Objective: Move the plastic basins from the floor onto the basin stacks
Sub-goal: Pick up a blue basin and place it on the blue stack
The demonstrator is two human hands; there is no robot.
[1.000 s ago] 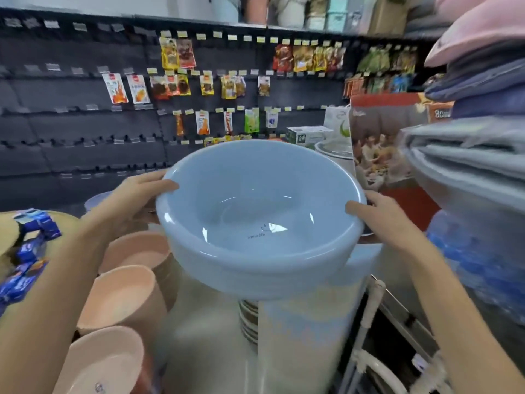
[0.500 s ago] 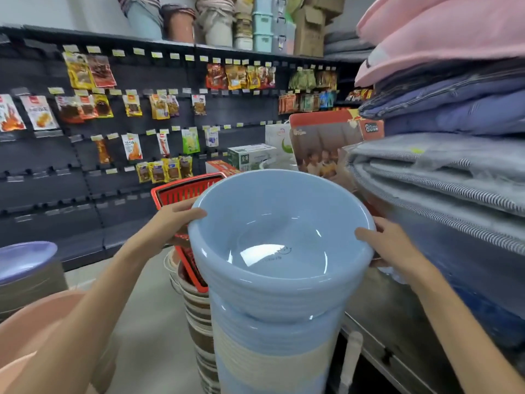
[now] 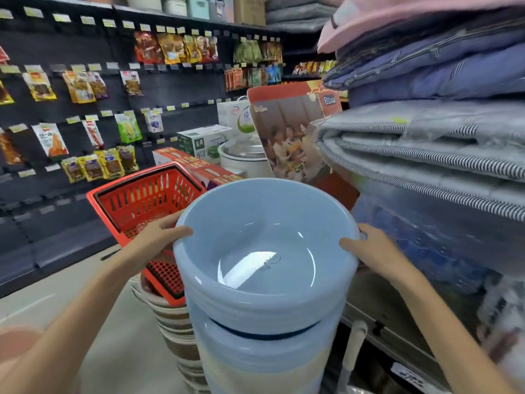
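Note:
A light blue plastic basin (image 3: pixel 264 223) sits nested on top of a tall stack of blue and cream basins (image 3: pixel 261 356) in the middle of the view. My left hand (image 3: pixel 159 237) grips its left rim, thumb over the edge. My right hand (image 3: pixel 366 251) grips its right rim the same way. The basin looks level, its inside empty and shiny. A dark blue rim shows a little below it in the stack.
A red shopping basket (image 3: pixel 142 203) rests tilted on a shorter stack of brown and white basins (image 3: pixel 173 322) just left. Folded bedding (image 3: pixel 426 155) fills shelves on the right. A dark snack rack (image 3: pixel 85 109) lines the far side. A pink basin (image 3: pixel 14 342) shows at lower left.
The basin has come down from chest height onto the tall stack and now sits lower in it. Both hands have stayed on its rim. My view has turned right.

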